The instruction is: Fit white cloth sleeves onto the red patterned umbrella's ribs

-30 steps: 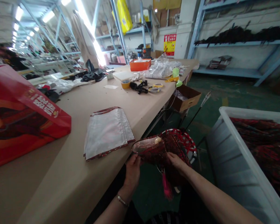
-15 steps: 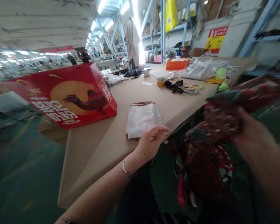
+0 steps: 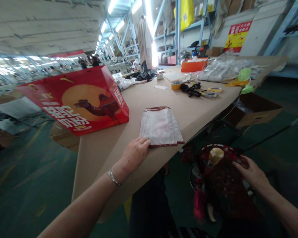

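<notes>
My left hand [image 3: 134,153] lies on the tan table [image 3: 109,145] with its fingers curled at the near corner of a stack of clear flat bags with dark red edging [image 3: 161,126]. My right hand [image 3: 250,172] is low at the right, its fingers spread on a heap of dark red patterned items [image 3: 223,185] on a red mesh stool [image 3: 208,150] below the table edge. A cream-coloured knob [image 3: 215,155] sticks up from that heap.
A big red gift bag with a camel picture [image 3: 79,99] lies on the table to the left. Farther back are tape rolls [image 3: 175,85], black clips [image 3: 191,90], an orange tray [image 3: 194,64] and plastic packs [image 3: 223,69]. An open cardboard box [image 3: 255,109] sits under the table's right side.
My right hand has come down from chest height and set the red items on the stool. My left hand has gone from the air onto the corner of the bag stack.
</notes>
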A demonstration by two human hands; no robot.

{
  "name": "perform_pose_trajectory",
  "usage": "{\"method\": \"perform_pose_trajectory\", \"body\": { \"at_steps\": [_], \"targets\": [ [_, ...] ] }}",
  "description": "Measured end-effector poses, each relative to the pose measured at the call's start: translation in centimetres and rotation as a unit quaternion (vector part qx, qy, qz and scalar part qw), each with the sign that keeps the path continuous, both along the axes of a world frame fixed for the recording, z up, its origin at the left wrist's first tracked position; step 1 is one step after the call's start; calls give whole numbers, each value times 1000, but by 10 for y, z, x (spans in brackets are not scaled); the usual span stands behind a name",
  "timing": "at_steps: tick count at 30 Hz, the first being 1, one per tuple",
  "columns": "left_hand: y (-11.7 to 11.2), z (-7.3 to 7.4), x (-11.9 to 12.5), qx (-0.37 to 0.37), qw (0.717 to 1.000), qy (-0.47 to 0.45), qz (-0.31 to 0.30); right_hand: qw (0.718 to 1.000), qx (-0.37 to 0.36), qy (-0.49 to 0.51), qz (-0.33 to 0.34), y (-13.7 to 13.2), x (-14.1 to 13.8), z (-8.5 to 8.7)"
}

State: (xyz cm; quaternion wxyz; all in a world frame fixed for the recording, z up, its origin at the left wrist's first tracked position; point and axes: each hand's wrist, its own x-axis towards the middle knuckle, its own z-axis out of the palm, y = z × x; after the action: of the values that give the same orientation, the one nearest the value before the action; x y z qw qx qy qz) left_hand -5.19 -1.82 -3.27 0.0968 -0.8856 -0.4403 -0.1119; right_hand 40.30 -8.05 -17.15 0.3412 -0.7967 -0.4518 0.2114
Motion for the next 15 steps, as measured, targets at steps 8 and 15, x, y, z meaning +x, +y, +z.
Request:
{"method": "perform_pose_trajectory", "body": {
  "at_steps": [8, 15],
  "targets": [
    [4, 0, -2, 15, 998, 61, -26, 907, 181, -60, 376, -58, -107, 84],
    [10, 26, -1, -64, 994, 79, -26, 816, 229, -123, 517, 7, -205, 148]
  ]
}}
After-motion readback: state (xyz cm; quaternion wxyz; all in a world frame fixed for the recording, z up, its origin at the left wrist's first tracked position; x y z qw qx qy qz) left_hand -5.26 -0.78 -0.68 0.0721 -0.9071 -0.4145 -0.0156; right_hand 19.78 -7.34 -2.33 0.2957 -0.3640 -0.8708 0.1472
